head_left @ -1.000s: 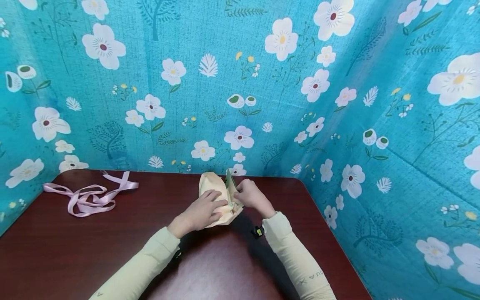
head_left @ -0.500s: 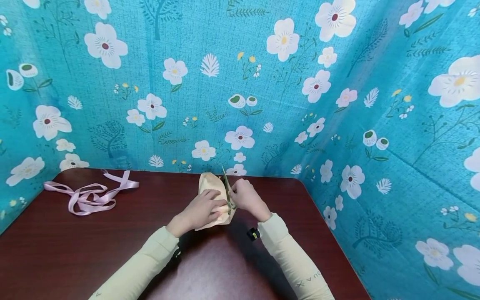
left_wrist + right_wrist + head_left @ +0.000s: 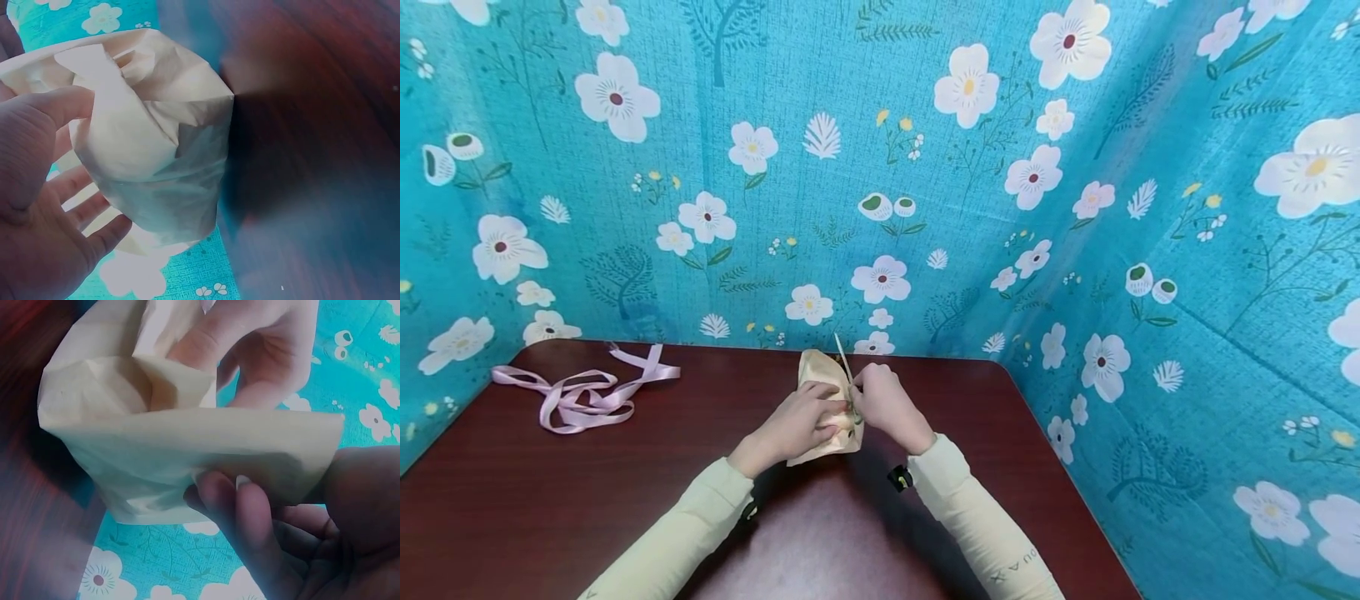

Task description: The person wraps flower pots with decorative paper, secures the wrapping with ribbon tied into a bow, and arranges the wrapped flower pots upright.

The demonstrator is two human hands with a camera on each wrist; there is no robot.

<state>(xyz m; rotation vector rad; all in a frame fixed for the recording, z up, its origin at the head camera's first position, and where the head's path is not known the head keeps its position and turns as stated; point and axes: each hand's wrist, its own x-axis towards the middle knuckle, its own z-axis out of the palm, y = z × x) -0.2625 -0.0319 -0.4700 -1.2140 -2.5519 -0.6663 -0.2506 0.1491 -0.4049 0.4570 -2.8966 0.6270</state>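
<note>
The person has both hands on a piece of crumpled tan paper (image 3: 156,144), folded into a bulky bundle near the far edge of the dark red-brown worktop (image 3: 722,375), a little right of that edge's middle. The left hand (image 3: 793,422) grips it from the left side: the thumb presses on a fold, and the fingers (image 3: 107,239) are spread along the opposite side, so the paper sits between them. The right hand (image 3: 886,406) has hold of a flap on the right side, its fingers (image 3: 253,512) bent and pinching the stiff sheet. That flap stands up as a narrow edge between the two hands, and the left thumb is tucked in close to the folds just beside it. The paper is creased and gathered at the near end; what may lie inside it I can't make out.

Over by the far left corner of the worktop, well apart from the hands, a pink ribbon (image 3: 599,402) lies in loose loops, one end reaching toward the far edge. Pale yellow sleeves cover both forearms, which come in across the near part of the worktop, and a small black device (image 3: 900,477) sits at the right wrist. A blue cloth (image 3: 805,208) with white flowers hangs behind the far edge and along the right edge.
</note>
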